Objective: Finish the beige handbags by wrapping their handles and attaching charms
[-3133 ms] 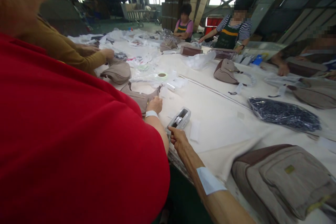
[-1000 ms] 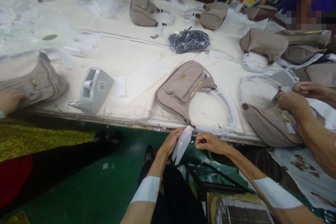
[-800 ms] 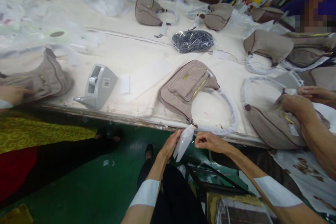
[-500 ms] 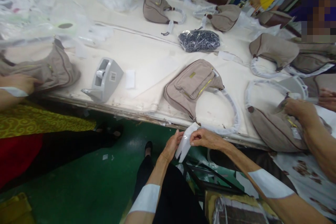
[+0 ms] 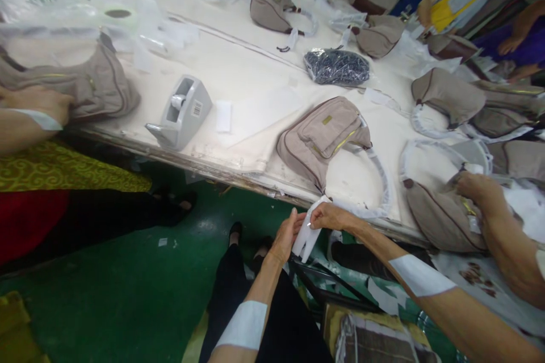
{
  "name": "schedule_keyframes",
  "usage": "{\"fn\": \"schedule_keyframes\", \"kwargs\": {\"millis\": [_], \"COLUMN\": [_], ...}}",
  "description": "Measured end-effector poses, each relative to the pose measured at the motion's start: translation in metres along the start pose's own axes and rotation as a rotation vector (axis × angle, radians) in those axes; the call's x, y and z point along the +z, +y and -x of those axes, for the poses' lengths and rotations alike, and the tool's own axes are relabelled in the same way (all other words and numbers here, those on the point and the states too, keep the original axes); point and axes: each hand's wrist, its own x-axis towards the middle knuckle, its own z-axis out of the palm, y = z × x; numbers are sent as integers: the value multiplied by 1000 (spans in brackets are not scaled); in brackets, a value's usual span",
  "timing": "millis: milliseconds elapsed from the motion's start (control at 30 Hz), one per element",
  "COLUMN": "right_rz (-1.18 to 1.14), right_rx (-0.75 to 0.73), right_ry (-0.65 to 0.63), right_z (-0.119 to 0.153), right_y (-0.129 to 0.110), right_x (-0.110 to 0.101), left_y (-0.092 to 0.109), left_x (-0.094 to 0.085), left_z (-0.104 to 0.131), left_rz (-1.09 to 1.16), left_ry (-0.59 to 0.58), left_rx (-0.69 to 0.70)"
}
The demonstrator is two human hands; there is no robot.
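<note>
A taupe shoulder bag with a yellow zipper lies near the table's front edge, its strap wrapped in white material and curving to the right. From the bag's lower end a white wrapping strip hangs over the edge, split into two tails at the bottom. My right hand pinches this strip from the right, fingers closed. On its left side my left hand touches the strip, thumb up and fingers against it; how firmly it grips is hard to see.
A grey tape dispenser and a small white paper are on the table to the left. A plastic-wrapped dark bundle lies behind the bag. Co-workers' hands touch bags at the left and right.
The view has shifted slightly. Both my hands stay at the white strip, and my left hand's fingers now reach further against it. The co-worker's hand at the left has moved on the bag.
</note>
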Motion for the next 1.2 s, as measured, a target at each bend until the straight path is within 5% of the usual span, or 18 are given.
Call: {"fn": "schedule_keyframes", "kwargs": {"millis": [200,433,1033,1200], "right_rz": [-3,-55,-149,-137], "right_rx": [70,170,436,415], "right_ry": [16,44,-168,-125], "right_z": [-2,0,-6,-4], "right_y": [-2,-12,-36,-38], "right_x": [1,2,-19,-17], "left_y": [-5,-14,-22,-20], "left_x": [3,8,24,20], "left_z": [1,-11,-19,-22], "left_rz": [-43,-117,-313,-355], "left_ry": [2,190,369,388], "left_rx": [100,156,265,262]}}
